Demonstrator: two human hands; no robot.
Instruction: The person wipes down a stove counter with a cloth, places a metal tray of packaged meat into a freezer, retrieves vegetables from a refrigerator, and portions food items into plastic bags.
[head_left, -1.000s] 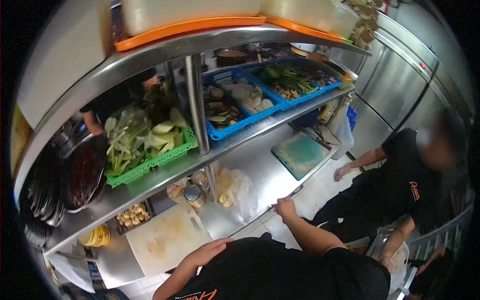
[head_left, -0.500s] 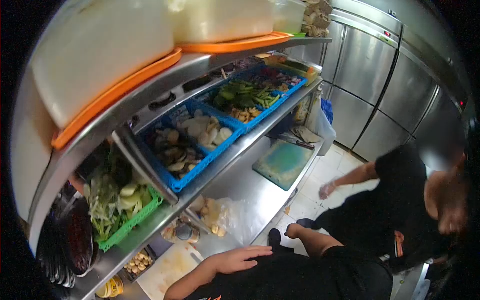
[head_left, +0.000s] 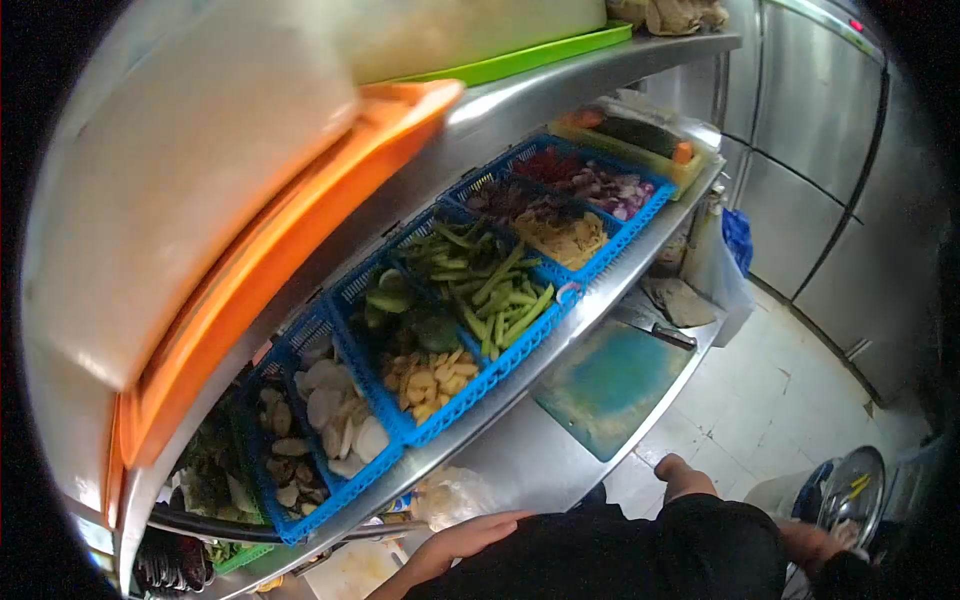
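My left hand [head_left: 475, 537] lies flat against the front of my black shirt, its fingers stretched out and nothing held. A clear plastic bag [head_left: 450, 495] is just above it on the counter. My right hand [head_left: 676, 468] hangs past my sleeve over the tiled floor, near the front corner of the green cutting board [head_left: 615, 380]; its fingers are hidden. A knife [head_left: 673, 336] rests at the board's far end. Above the counter, blue baskets [head_left: 425, 430] hold cut green stalks [head_left: 505, 310], sliced white vegetable [head_left: 325, 400], yellowish pieces [head_left: 430, 382] and chopped onion [head_left: 622, 190].
A metal shelf [head_left: 500, 105] overhead carries large tubs with orange [head_left: 290, 290] and green lids [head_left: 520, 55]. Steel refrigerators [head_left: 815, 90] stand at the right. Another person's forearm [head_left: 805, 545] is at lower right beside a metal bowl [head_left: 858, 490]. A white board [head_left: 355, 570] lies lower left.
My view has moved closer to the blue baskets. My left hand stays flat on my shirt and my right arm still hangs. The co-worker has mostly left view; the metal bowl now shows.
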